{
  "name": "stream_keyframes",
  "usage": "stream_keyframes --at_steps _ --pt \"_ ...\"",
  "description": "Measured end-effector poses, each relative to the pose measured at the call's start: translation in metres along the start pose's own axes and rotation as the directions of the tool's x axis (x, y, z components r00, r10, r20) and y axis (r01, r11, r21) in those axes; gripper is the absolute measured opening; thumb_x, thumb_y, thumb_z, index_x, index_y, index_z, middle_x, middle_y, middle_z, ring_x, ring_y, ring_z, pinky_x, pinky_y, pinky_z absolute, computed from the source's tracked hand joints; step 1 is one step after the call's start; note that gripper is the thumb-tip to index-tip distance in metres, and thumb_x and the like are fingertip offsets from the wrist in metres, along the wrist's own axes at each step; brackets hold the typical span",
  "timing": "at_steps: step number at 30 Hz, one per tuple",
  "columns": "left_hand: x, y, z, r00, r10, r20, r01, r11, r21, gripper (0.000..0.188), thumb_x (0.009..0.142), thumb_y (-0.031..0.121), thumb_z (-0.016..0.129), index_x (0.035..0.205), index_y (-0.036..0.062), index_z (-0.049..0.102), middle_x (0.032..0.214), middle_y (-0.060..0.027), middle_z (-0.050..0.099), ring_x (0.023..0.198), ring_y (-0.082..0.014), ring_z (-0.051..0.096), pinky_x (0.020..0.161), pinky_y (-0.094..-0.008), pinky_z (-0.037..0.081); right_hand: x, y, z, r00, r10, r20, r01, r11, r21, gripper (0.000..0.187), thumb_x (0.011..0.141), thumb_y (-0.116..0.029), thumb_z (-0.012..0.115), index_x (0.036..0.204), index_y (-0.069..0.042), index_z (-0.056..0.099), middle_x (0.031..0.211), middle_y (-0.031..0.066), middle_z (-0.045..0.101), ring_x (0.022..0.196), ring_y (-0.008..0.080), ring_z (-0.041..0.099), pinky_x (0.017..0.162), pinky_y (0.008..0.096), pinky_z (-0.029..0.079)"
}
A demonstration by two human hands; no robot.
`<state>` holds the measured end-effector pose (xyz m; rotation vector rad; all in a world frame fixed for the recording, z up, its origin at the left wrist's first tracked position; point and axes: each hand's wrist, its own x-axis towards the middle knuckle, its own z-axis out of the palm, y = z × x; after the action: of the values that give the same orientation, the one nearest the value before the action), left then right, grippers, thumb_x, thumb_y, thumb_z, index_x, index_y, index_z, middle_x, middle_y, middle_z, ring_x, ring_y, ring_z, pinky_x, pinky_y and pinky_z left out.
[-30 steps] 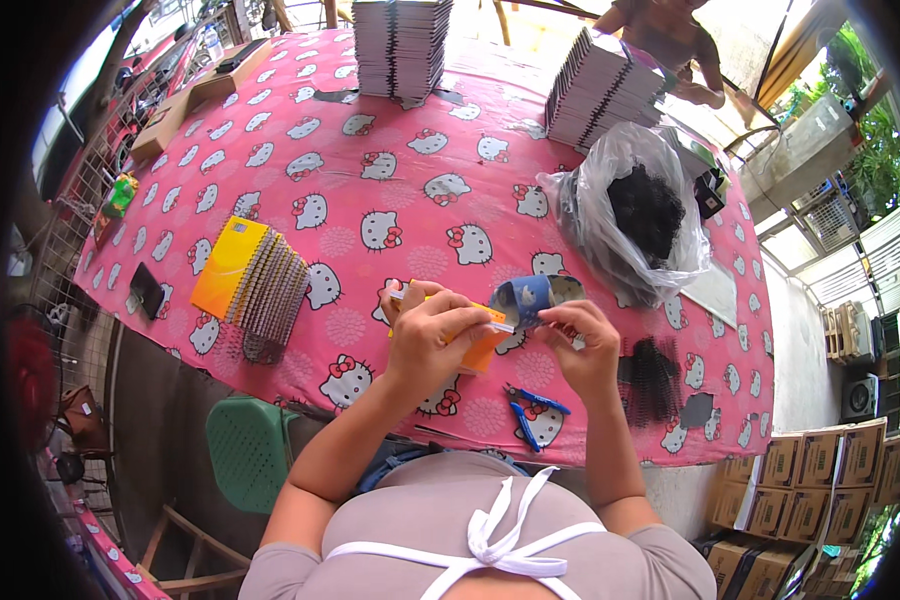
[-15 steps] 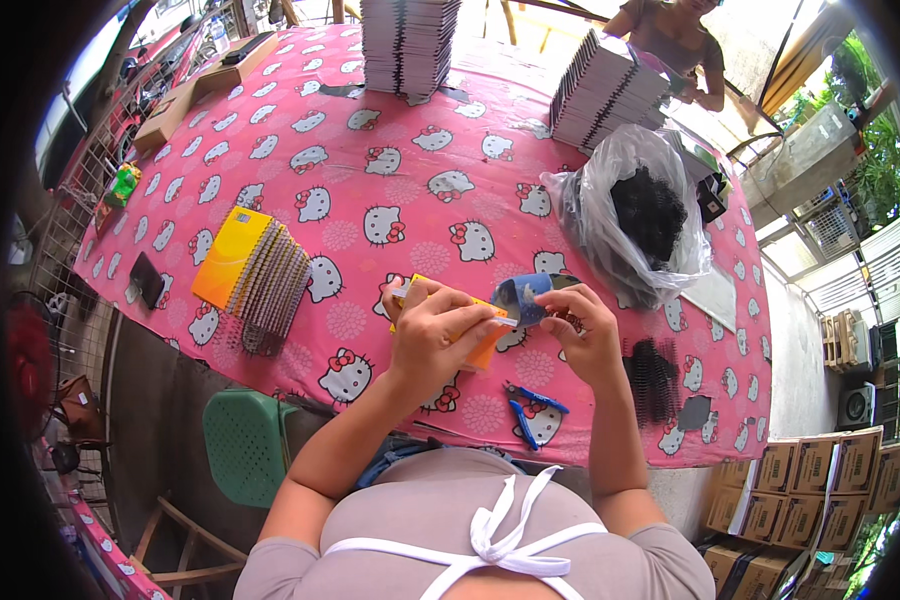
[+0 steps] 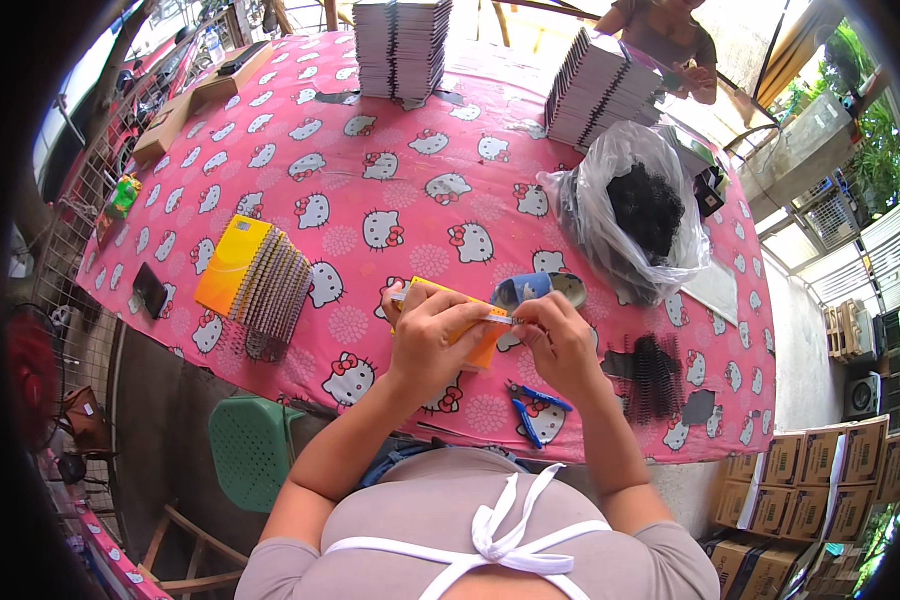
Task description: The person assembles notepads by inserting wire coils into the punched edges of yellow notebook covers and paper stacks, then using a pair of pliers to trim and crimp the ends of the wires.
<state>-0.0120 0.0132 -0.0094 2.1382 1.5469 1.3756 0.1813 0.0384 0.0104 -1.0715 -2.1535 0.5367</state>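
My left hand (image 3: 432, 330) is closed around a small yellow-orange notebook (image 3: 484, 350), its white page edge turned upward. At the right end of that edge, the fingertips of my right hand (image 3: 562, 335) are pinched together; whatever they hold is too small to make out. Just beyond the right hand lies a blue round object like a tape roll or cup (image 3: 520, 289), partly covered by it. Blue-handled cutting pliers (image 3: 538, 414) rest on the table close to my body. Black spiral binding coils (image 3: 656, 378) lie in a pile right of my right forearm.
A stack of yellow spiral notebooks (image 3: 260, 280) sits at left near a dark phone (image 3: 150, 290). A clear plastic bag (image 3: 582, 220) of black coils stands at right. Tall notebook stacks (image 3: 400, 50) rise at the back; another person (image 3: 670, 45) is at the far right. A green stool (image 3: 248, 455) stands left.
My right hand has moved left to the end of the notebook's edge, and its fingers have closed into a pinch. My left hand keeps its hold on the notebook.
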Motion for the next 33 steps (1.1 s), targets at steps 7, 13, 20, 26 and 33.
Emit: stream_keyframes --at_steps 7,13,20,26,33 --pt "-0.002 -0.004 0.005 1.0 -0.027 -0.016 0.025 0.993 -0.119 0.019 0.069 0.01 0.074 0.088 0.0121 0.072 0.085 -0.0011 0.065 0.087 -0.0195 0.053 0.081 -0.0354 0.035 0.004 -0.01 0.009 0.999 -0.018 -0.051 0.014 0.997 -0.075 0.026 0.079 -0.015 0.069 0.098 -0.006 0.056 0.087 0.0095 0.057 0.074 0.0295 0.061 0.058 0.0383 0.049" --pt "-0.001 -0.003 0.001 1.0 0.016 -0.02 -0.017 0.998 -0.057 0.025 0.066 0.006 0.074 0.091 0.0109 0.073 0.087 -0.0026 0.066 0.085 -0.0198 0.053 0.079 -0.0316 0.04 0.006 -0.018 0.013 0.995 0.022 -0.094 -0.027 0.998 -0.05 0.022 0.077 -0.016 0.07 0.092 -0.004 0.057 0.079 0.0091 0.056 0.075 0.0302 0.06 0.06 0.039 0.049" --pt "-0.001 -0.004 0.005 1.0 -0.001 -0.021 -0.001 0.997 -0.073 0.02 0.07 0.011 0.073 0.091 0.0112 0.072 0.086 -0.0012 0.067 0.085 -0.0203 0.055 0.08 -0.0346 0.036 0.007 -0.015 0.019 0.977 -0.118 -0.178 0.087 0.981 -0.173 0.011 0.074 -0.007 0.067 0.08 -0.004 0.059 0.075 0.0079 0.055 0.074 0.0263 0.058 0.059 0.0363 0.048" --pt "-0.008 -0.015 0.0 1.0 0.023 0.016 -0.023 1.0 -0.02 0.021 0.069 0.016 0.074 0.09 0.0136 0.073 0.086 0.0009 0.068 0.085 -0.017 0.055 0.083 -0.0375 0.03 0.013 0.004 0.013 0.999 -0.024 -0.049 0.02 0.996 -0.088 0.009 0.075 -0.003 0.066 0.082 -0.003 0.061 0.076 0.0084 0.058 0.071 0.0264 0.06 0.062 0.0352 0.048" --pt "0.006 -0.007 -0.009 0.997 0.065 0.032 -0.064 0.997 -0.031 0.024 0.065 0.012 0.078 0.088 0.0124 0.072 0.086 -0.0012 0.069 0.082 -0.0168 0.056 0.083 -0.0346 0.033 -0.006 0.169 -0.01 0.953 0.105 0.284 0.001 0.937 -0.35 0.06 0.058 -0.011 0.079 0.112 -0.005 0.053 0.115 0.0137 0.057 0.112 0.0344 0.051 0.091 0.0416 0.045"
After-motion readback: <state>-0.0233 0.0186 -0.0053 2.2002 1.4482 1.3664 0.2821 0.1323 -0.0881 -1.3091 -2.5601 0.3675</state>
